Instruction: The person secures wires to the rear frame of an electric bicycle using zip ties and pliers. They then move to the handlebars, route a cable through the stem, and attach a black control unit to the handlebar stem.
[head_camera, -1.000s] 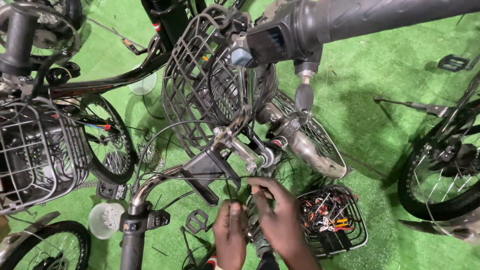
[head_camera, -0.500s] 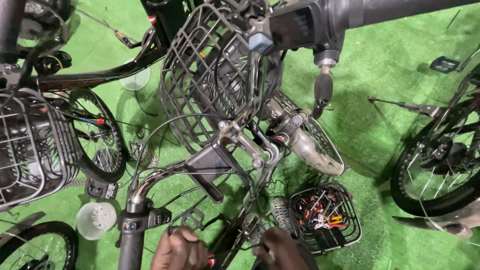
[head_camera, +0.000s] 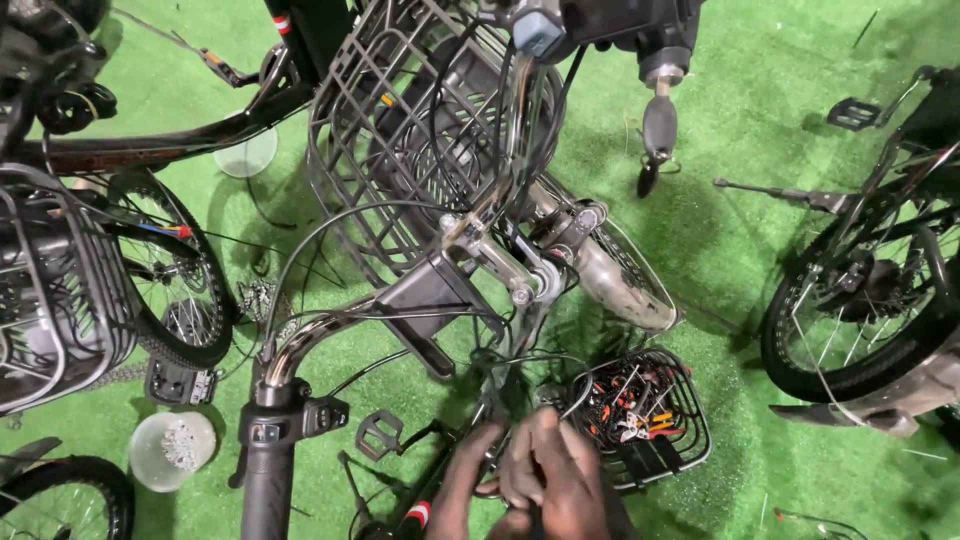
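Note:
My left hand (head_camera: 462, 490) and my right hand (head_camera: 556, 476) are pressed together at the bottom edge, over the black bicycle frame (head_camera: 432, 500). Their fingers curl around the black cables (head_camera: 520, 362) that hang down from the handlebar. What sits between the fingers is hidden. Just above them are the chrome handlebar (head_camera: 300, 340), its stem (head_camera: 490, 255) and the large black wire basket (head_camera: 400, 150). A small wire basket of tools (head_camera: 672, 392) lies on the green turf right beside my right hand.
A loose pedal (head_camera: 378, 434) and a clear cup of small parts (head_camera: 172, 450) lie left of my hands, by the black grip (head_camera: 266, 480). Other bicycles crowd in: a wheel (head_camera: 172, 290) and basket (head_camera: 50, 300) on the left, a wheel (head_camera: 850, 300) on the right.
My hands dropped from the cables near the stem to the bottom edge. Half a second ago they were apart; now they are together. The view slid so the bicycle sits lower and further right.

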